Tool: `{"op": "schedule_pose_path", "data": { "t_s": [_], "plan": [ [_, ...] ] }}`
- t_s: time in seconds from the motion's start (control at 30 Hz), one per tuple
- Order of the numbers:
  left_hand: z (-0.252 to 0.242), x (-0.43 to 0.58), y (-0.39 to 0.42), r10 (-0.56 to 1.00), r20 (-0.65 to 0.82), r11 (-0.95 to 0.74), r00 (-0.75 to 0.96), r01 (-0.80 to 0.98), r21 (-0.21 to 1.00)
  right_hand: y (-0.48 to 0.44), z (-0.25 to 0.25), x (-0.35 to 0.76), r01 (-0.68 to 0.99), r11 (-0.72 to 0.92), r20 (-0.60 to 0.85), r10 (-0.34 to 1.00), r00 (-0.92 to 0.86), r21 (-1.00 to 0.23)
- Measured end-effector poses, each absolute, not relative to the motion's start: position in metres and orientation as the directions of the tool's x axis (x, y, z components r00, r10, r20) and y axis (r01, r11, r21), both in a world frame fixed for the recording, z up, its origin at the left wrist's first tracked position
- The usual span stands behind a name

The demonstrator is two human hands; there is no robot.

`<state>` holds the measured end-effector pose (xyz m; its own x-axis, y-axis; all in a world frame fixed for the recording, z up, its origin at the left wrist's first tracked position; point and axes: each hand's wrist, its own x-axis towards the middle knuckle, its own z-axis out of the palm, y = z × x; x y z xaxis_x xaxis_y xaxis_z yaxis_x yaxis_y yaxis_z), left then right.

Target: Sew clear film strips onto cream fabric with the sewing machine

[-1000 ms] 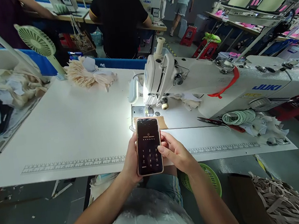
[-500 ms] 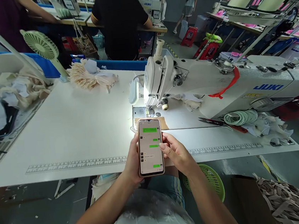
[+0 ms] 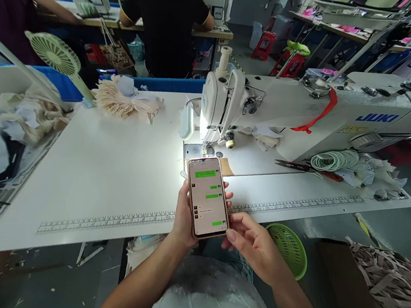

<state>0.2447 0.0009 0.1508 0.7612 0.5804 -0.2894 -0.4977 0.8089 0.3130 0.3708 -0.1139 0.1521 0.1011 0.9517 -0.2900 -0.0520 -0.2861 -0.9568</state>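
A smartphone with a lit chat screen of green message bubbles is held upright over the front edge of the sewing table. My left hand grips it from the left, and its fingertips wrap round to the right side. By the phone's lower right corner is my right hand, fingers loosely curled and apart, thumb near the corner; whether the thumb touches it I cannot tell. Just beyond the phone stands a white JUKI sewing machine, its needle area lit.
Scissors, a coil of pale green cord and fabric scraps lie at the right. A gathered cloth bundle and a small fan are at the back left. A green basket sits below the table. Co-workers sit ahead.
My right hand has dropped from the phone's right side to below its lower right corner. My left fingers now show along the right side. The view has shifted slightly.
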Motion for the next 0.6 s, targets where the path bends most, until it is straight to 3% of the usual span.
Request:
{"op": "schedule_pose_path", "data": {
  "t_s": [0.13, 0.27, 0.6],
  "plan": [
    [0.153, 0.246, -0.001, 0.617, -0.28, 0.779, 0.735, -0.52, 0.351, -0.117, 0.148, 0.352, -0.267, -0.4, -0.403, 0.914, -0.049, -0.877],
    [0.154, 0.247, -0.004, 0.688, -0.291, 0.716, 0.665, -0.554, 0.426, -0.108, 0.145, 0.333, -0.348, -0.377, -0.425, 0.902, 0.072, -0.858],
    [0.152, 0.249, -0.013, 0.815, -0.26, 0.564, 0.517, -0.609, 0.558, -0.098, 0.143, 0.317, -0.358, -0.296, -0.394, 0.887, 0.239, -0.885]
  ]
}}
